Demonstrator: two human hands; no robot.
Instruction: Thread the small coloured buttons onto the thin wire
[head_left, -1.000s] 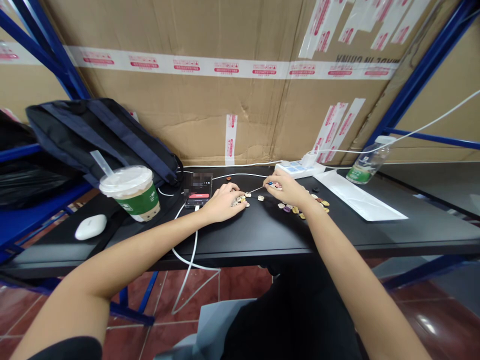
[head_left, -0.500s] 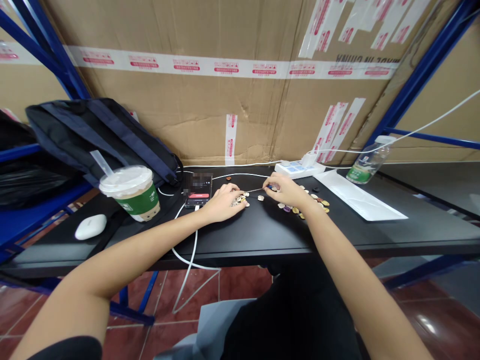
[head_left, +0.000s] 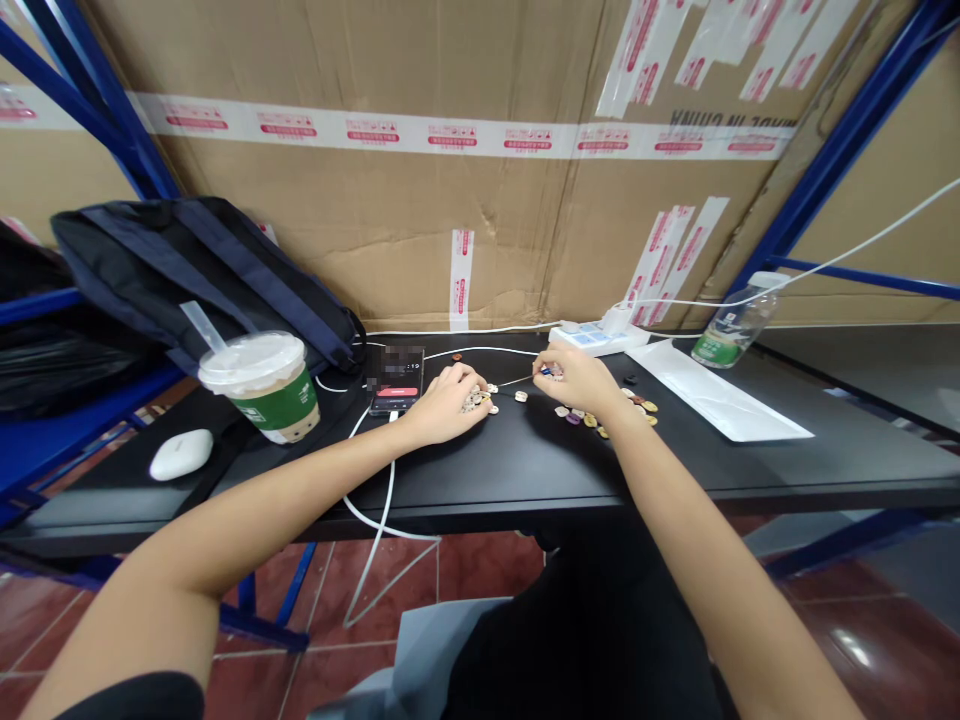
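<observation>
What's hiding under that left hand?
Small pale pieces peek out by the thumb and fingers of the left hand, on the black table. Under the palm I can't tell, because the hand covers that spot.

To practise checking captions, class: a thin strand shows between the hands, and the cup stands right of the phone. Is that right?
No: the cup stands left of the phone, as the head view shows. The thin strand does show between the left hand and right hand.
</observation>
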